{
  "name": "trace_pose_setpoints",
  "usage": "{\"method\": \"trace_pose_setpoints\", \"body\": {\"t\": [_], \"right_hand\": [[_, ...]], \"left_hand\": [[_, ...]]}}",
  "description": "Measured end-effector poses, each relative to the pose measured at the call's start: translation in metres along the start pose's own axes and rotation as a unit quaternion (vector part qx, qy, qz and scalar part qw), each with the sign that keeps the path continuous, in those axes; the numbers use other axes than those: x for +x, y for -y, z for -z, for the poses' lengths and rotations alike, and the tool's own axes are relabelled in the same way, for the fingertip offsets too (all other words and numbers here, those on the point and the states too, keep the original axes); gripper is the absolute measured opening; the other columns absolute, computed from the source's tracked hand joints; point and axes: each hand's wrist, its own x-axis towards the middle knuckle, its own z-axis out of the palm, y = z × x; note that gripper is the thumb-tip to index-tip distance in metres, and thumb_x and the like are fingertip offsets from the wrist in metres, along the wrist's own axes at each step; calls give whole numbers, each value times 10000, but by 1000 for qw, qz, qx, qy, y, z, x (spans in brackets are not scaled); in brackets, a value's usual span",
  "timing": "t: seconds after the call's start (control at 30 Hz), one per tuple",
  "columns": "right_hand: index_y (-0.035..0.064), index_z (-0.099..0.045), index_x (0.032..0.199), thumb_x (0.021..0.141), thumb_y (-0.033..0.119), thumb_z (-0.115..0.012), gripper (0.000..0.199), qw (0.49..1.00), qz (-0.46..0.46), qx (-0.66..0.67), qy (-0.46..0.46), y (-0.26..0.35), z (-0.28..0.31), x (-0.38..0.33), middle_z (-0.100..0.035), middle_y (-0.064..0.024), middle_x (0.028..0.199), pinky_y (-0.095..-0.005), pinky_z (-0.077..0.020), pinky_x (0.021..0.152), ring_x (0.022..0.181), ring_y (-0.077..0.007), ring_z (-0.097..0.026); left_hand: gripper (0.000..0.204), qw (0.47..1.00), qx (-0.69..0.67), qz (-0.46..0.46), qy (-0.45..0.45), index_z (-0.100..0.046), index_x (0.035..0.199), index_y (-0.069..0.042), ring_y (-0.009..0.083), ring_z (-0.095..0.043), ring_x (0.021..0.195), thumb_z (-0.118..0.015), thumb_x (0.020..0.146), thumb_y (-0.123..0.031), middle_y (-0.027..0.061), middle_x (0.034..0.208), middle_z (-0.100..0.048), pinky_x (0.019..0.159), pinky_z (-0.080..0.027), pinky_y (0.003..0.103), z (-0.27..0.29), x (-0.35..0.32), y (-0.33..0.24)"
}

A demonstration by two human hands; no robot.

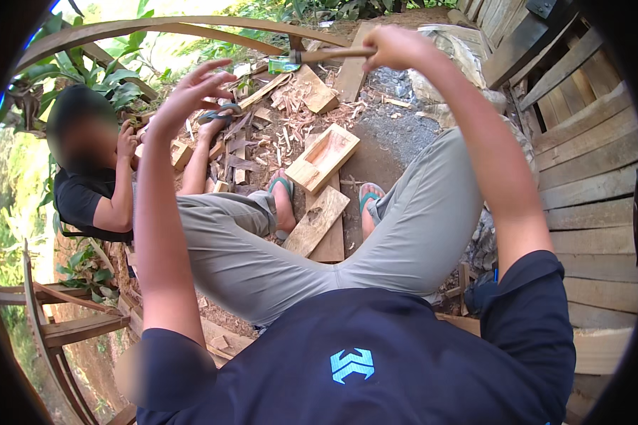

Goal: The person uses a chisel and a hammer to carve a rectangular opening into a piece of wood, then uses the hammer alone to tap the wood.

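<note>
My right hand (pixel 398 49) is raised at the upper middle, closed around the handle of a wooden-handled tool (pixel 337 54). The tool points left and ends in a small dark head, whose exact kind I cannot make out. At the upper left my left hand (pixel 195 95) is lifted, fingers apart and holding nothing. Between my feet, below both hands, lies a pale wooden block (pixel 342 147) with a long hollow cut into its top. It rests tilted on other wood. Nearer to me is a flat board (pixel 320 221) with a dark worn hollow.
Wood shavings (pixel 280 131) and offcuts cover the ground, with another wooden block (pixel 317 92) beyond. A person (pixel 96 195) in a black shirt sits at the left, close to my left arm. A plank wall (pixel 588 212) stands at the right; a curved wooden rail (pixel 156 25) crosses the far side.
</note>
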Motion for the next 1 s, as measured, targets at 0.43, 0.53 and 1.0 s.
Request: {"method": "trace_pose_setpoints", "body": {"t": [0.43,0.53,1.0], "right_hand": [[100,-763,1114,850,243,-780,300,991,-77,103,34,-30,-112,135,-762,-79,1111,-384,-592,851,1010,-235,-741],[81,-763,1098,878,120,-678,240,991,-46,127,10,-32,-110,149,-758,-98,1118,-385,-595,851,1010,-259,-744],[130,-780,1130,826,169,-742,309,990,29,136,34,-20,-136,210,-762,-61,1146,-337,-587,838,1054,-188,-733]], "left_hand": [[477,966,-69,238,70,-560,1398,-75,175,-643,1108,-687,967,-235,104,1292,-659,862,-531,331,-234,78,207],[579,978,-3,209,-2,-567,1374,-26,237,-632,1177,-790,871,-207,146,1321,-644,986,-514,376,-253,104,259],[586,964,115,241,13,-684,1283,-65,226,-738,880,-839,734,-202,158,999,-763,838,-564,342,-294,132,293]]}}
